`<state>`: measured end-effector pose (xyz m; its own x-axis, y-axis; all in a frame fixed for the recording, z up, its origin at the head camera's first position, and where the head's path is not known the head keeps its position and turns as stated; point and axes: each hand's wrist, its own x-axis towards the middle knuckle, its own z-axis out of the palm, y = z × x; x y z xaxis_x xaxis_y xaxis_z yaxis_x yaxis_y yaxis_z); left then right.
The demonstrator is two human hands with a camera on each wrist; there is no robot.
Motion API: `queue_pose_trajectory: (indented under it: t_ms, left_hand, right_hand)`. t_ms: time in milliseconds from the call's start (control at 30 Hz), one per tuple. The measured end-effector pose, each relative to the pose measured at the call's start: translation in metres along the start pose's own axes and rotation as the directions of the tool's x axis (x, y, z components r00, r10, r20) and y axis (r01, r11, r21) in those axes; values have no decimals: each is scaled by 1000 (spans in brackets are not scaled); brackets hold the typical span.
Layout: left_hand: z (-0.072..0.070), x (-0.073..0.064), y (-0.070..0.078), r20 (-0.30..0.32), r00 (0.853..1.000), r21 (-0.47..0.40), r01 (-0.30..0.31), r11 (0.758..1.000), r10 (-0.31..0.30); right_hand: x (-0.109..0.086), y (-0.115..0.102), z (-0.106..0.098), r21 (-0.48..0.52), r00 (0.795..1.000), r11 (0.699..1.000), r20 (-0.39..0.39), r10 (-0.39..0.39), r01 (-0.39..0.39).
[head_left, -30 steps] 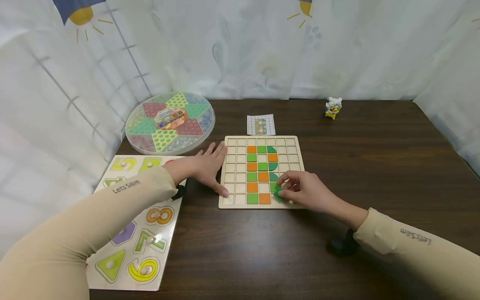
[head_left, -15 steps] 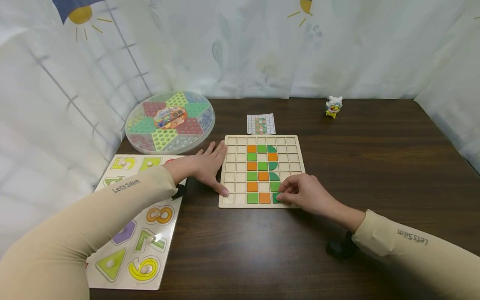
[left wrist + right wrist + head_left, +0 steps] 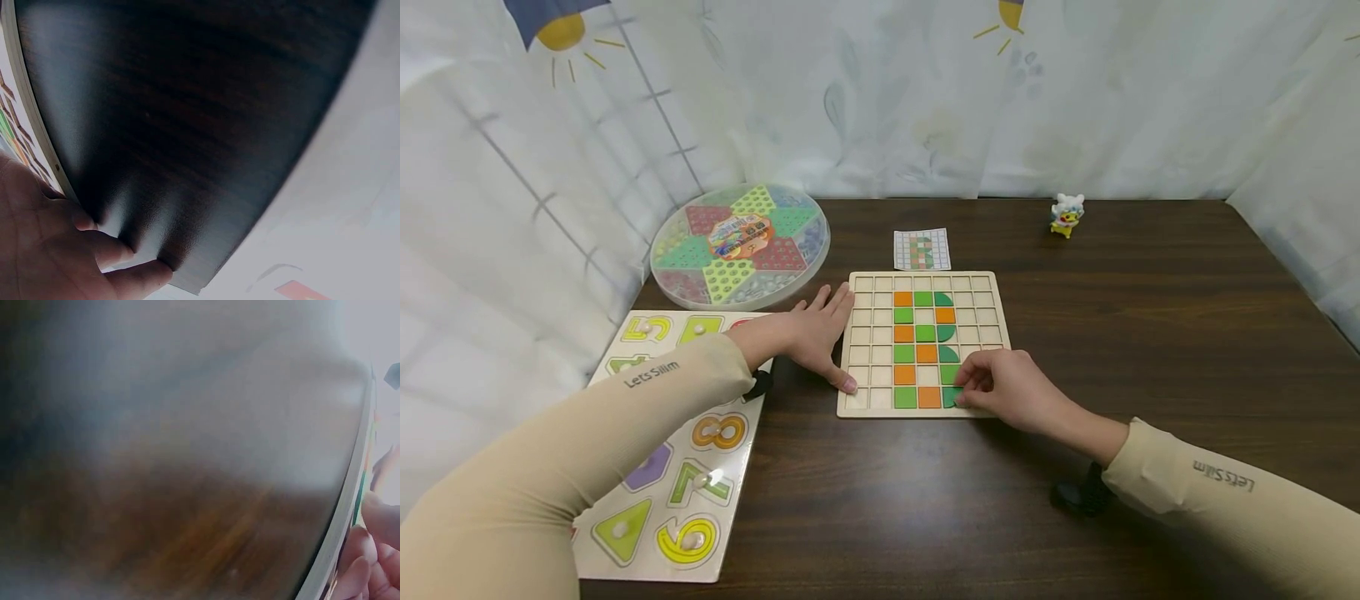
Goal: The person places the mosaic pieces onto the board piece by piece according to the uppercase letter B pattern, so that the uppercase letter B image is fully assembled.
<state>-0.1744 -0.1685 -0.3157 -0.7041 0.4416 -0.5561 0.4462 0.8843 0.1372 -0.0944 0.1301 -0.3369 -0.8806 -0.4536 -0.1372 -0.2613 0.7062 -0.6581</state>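
A wooden grid board (image 3: 861, 333) lies on the table in the head view, with orange, light green and dark green tiles set in its cells. My right hand (image 3: 1018, 387) is at the board's lower right, fingers curled, thumb and fingertips on a dark green tile (image 3: 950, 396) in the bottom row. The fingers partly hide this tile. Spread along the board's left edge, my left hand (image 3: 816, 335) rests with straight fingers, its thumb on the lower left corner. In the left wrist view, the fingertips (image 3: 164, 270) reach the dark tabletop beside the board.
A small printed pattern card (image 3: 922, 250) lies just behind the board. At left are a round Chinese checkers set (image 3: 741, 242) and a number-and-shape peg puzzle (image 3: 700, 487), partly under the left forearm. A small toy figure (image 3: 1067, 215) stands at the back right.
The dark green tile, tilted in my right fingers earlier, now lies flat in the bottom-row cell. My right hand has shifted slightly down with it. The left hand has stayed put.
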Motion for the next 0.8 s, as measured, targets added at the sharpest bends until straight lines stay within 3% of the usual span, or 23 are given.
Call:
queue_pose_trajectory:
  t_ms: [467, 800]
  left_hand:
    - [0, 2, 0, -2, 1000, 5, 1, 1000, -1]
    - [1, 1, 0, -2, 1000, 4, -10, 1000, 10]
  right_hand:
    - [0, 3, 3, -85, 999, 996, -23, -33, 31]
    - [0, 7, -5, -70, 998, 997, -42, -44, 41]
